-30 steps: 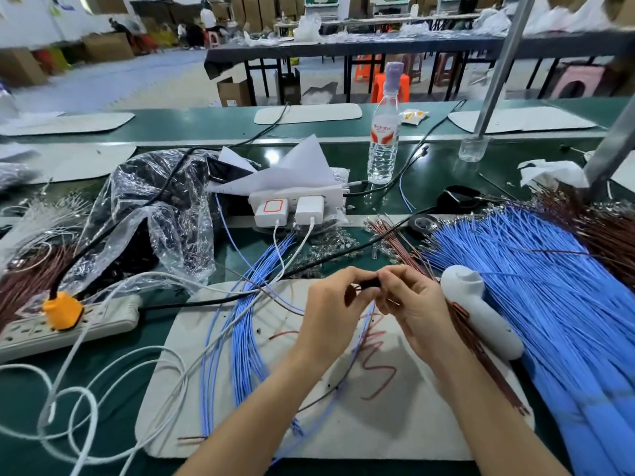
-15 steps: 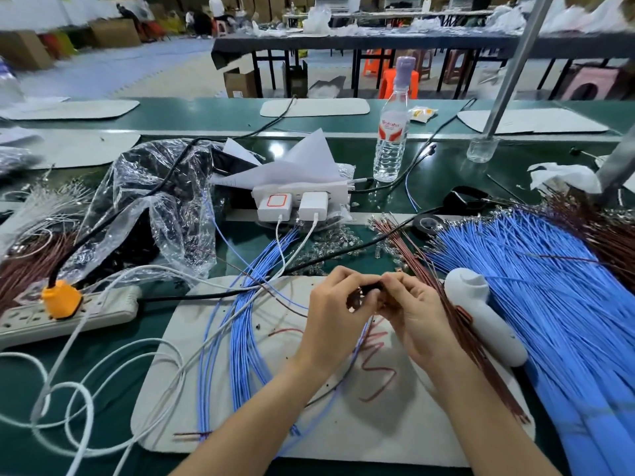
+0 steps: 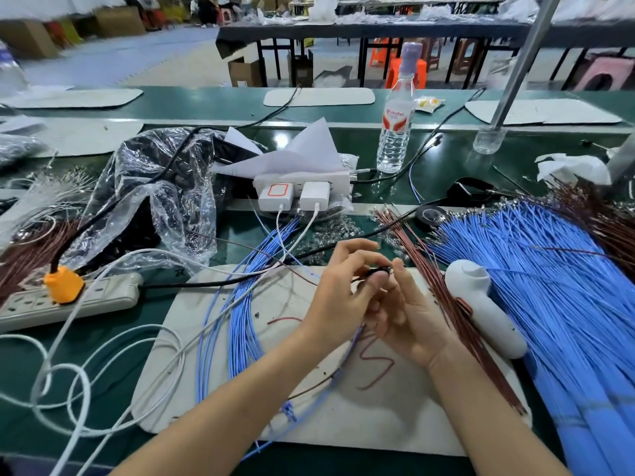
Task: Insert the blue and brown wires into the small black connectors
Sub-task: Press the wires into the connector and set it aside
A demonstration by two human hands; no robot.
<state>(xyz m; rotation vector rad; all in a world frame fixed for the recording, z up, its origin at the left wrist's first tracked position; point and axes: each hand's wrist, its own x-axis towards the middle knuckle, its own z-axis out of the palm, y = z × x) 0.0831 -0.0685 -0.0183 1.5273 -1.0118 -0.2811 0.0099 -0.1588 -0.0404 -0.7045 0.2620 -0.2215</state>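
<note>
Green workshop bench, white mat; left hand, right hand: pinch grip on connector.

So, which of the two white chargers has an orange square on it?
The left charger of the pair: its front shows an orange square outline, while the right charger beside it is plain white.

Single head-worn wide-angle view, set above the near edge of the green bench and facing forward and down along the person's forearms. The left hand and right hand meet on a small black connector close beneath the lens, just below frame centre. The white mat fills the near ground, with the blue wire bundle at right and the power strip at left; the far field reaches the water bottle and distant tables, bowed by the lens.
</note>
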